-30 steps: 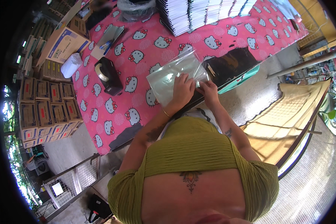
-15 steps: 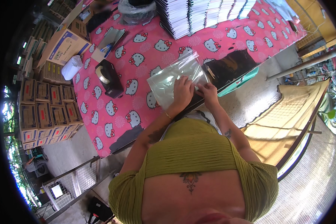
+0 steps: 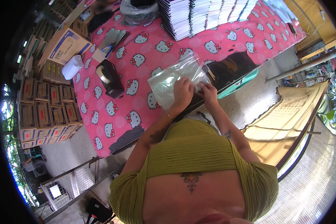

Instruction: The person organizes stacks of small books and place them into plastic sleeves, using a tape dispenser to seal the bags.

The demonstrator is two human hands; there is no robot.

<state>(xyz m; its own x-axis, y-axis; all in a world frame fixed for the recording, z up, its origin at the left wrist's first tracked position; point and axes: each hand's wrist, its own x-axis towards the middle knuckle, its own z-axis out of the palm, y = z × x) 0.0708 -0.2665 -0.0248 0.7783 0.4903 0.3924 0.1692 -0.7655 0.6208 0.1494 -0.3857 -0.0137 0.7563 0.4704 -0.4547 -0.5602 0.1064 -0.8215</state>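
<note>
A clear plastic sleeve [image 3: 164,84] with something pale green under or inside it lies at the table's near edge, glossy and wrinkled. My left hand [image 3: 183,92] rests on top of it, palm down, fingers stretched out together. At the sleeve's right end, my right hand [image 3: 208,92] has its fingers bent and pressed together on the plastic. What exactly sits between those fingertips is partly hidden.
A black tape dispenser [image 3: 109,79] stands left on the pink patterned tablecloth [image 3: 132,117]. Spiral-bound notebooks [image 3: 201,16] are piled high at the back. Dark worn board [image 3: 233,67] borders the near right edge. Cartons [image 3: 50,108] are stacked beyond the table's left side.
My right hand's fingers have shifted slightly and curl more over the sleeve's right end. My left hand stays in nearly the same place on it.
</note>
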